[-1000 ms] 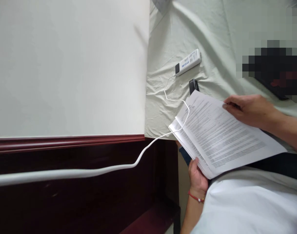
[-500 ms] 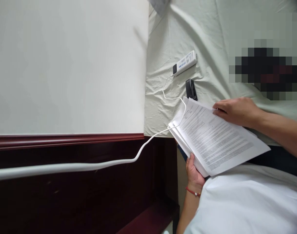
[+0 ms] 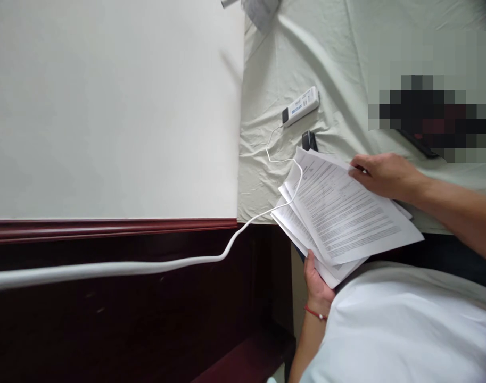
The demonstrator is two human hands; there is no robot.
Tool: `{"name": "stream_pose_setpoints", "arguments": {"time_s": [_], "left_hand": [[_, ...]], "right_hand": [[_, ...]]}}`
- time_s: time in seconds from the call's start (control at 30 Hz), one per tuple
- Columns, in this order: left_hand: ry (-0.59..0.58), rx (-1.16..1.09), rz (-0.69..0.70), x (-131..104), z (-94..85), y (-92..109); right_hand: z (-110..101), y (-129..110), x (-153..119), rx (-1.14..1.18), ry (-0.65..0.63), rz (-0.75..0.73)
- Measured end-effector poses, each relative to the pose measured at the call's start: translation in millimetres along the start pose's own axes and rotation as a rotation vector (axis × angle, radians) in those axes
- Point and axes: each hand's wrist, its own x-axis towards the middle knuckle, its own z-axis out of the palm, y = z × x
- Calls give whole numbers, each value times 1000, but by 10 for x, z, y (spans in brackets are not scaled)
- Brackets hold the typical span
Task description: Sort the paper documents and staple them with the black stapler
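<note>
My left hand [image 3: 318, 279], with a red string bracelet at the wrist, grips the near left corner of a stack of printed paper sheets [image 3: 288, 222], thumb on top. My right hand [image 3: 382, 173] pinches the far right edge of the upper printed sheet [image 3: 350, 218], which lies shifted over the stack and fanned out from it. Just beyond the papers' far corner a black stapler-like object [image 3: 309, 140] lies partly covered by them. A white cable [image 3: 269, 211] passes in front of the sheets.
A white power bank [image 3: 302, 106] with the cable plugged in rests on the pale green sheet [image 3: 338, 96]. At the right a dark object is blurred out. Dark red wood furniture [image 3: 107, 229] and a white surface [image 3: 115, 106] fill the left.
My right hand has drawn the upper sheet away from my left hand, so more of the stack beneath shows. The papers now cover more of the black object.
</note>
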Motion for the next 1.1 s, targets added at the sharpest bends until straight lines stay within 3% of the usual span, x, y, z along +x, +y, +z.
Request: {"name": "stream_pose_setpoints", "arguments": {"time_s": [0.1,0.27,0.47,0.6,0.83,1.1], "left_hand": [[-121,-133,-70,-24,21,-28],[-131,-119,-131,-36,35,-63],[-121,-117,-18,-4,45,-72],[-76,-91,-27,52,-2,-93],[-124,-155,-70,84,-56,-123],[-191,-168,5,54,-50,-134]], "right_hand": [[-34,6,-9,20,-66,-29],[-19,31,-5,-23,-89,-69],[-3,53,-10,-24,-97,-94],[-1,56,-13,-19,-121,-120],[14,64,-16,-39,-129,-128],[29,56,-7,-75,-141,-125]]}}
